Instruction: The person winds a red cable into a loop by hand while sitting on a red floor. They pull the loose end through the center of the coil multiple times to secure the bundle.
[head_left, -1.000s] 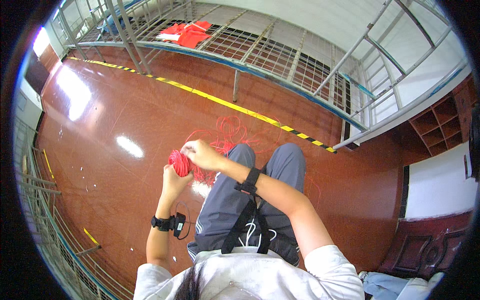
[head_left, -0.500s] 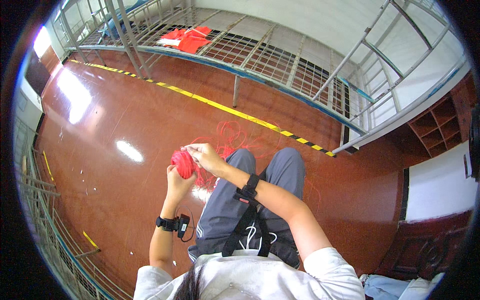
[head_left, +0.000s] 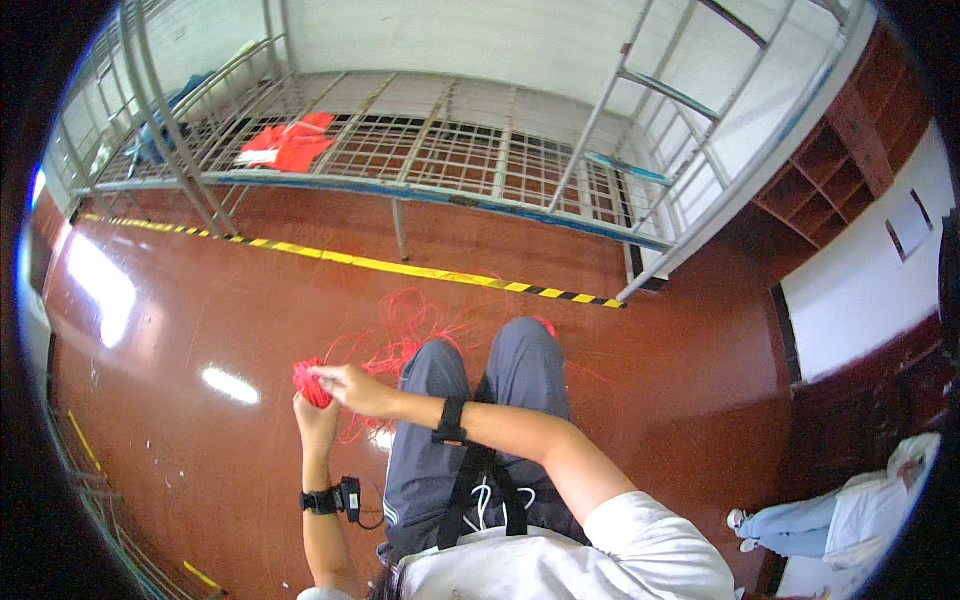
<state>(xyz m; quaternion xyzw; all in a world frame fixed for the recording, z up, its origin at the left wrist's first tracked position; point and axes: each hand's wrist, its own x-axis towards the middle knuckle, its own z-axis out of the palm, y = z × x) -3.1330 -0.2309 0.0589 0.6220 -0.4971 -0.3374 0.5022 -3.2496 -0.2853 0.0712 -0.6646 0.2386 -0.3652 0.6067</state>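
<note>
Left hand grips a bundle of red cord

On a clock face over the view, the bundle is at eight o'clock, above the reddish-brown floor. The left hand is closed around its lower part. The right hand has its fingertips at the bundle; whether they pinch a strand cannot be told. Loose red cord lies tangled nearer the centre, toward nine o'clock, beside grey-trousered knees. A metal bed frame spans twelve o'clock, with orange cloth at ten. Another person is at four.
</note>
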